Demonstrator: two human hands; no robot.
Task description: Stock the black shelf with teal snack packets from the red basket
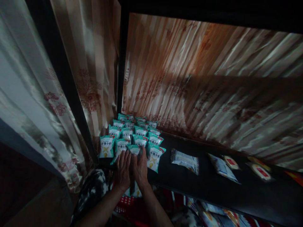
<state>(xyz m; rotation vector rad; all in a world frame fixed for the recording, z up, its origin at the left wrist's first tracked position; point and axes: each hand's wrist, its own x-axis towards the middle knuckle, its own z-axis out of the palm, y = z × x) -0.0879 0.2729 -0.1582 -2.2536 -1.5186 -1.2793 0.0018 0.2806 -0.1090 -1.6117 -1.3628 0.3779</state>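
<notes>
Between my two hands a small green-and-white snack packet (134, 149) stands at the front of the rows, its lower part hidden by my fingers. My left hand (123, 168) has it from the left side, its fingers pointing forward and overlapping a neighbouring snack packet (121, 146). Against its right side is my right hand (141, 167), thumb and fingers closed about the edge. Several matching packets stand behind in rows, printed with dark characters. Another snack packet (155, 157) leans just right of my right hand.
On the black shelf (180, 186) to the right lie a white-blue packet (185, 161), another packet (223, 168) and small red-labelled packs (260, 171). A red basket (127, 205) with packets sits below. Curtains (189, 78) and a dark post (68, 82) border the shelf.
</notes>
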